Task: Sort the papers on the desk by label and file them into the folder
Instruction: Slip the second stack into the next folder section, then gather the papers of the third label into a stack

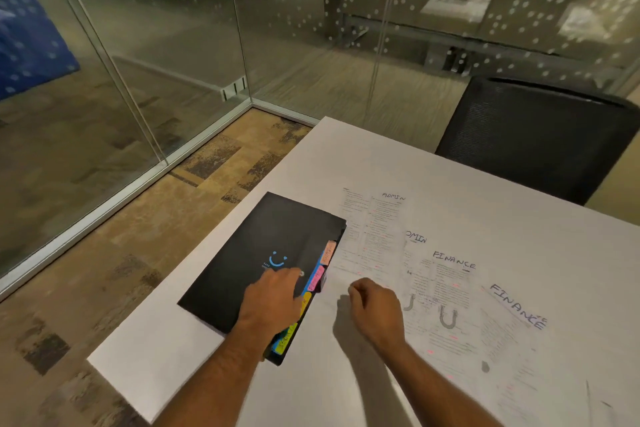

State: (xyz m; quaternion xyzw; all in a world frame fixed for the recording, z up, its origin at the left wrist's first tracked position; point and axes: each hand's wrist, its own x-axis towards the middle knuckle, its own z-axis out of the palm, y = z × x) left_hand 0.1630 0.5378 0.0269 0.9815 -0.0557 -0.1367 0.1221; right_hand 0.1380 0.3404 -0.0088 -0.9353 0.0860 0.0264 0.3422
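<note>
1. Nearest the camera, two bare forearms reach up from 6 o'clock over the white rectangular desk.
2. The left hand lies flat, palm down, on the black closed folder; its fingers are spread and grip nothing, the fingertips near the folder's 3 o'clock edge.
3. The right hand hangs just at 3 o'clock of the folder, over the desk, fingers curled loosely inward into a soft fist; nothing shows inside it, though whether it touches the sheet below I cannot tell.
4. The folder lies tilted at the desk's 9 o'clock side, with a small blue smile mark on its cover.
5. Coloured index tabs, orange, pink, blue and yellow, stick out along the folder's 3 o'clock edge.
6. White printed papers lie fanned and overlapping from 12 o'clock round to 4 o'clock of the right hand.
7. Handwritten labels read "ADMIN" on the farthest sheets and "FINANCE" on the nearer ones.
8. A black mesh office chair stands at the desk's 1 o'clock edge, before a glass partition wall.
</note>
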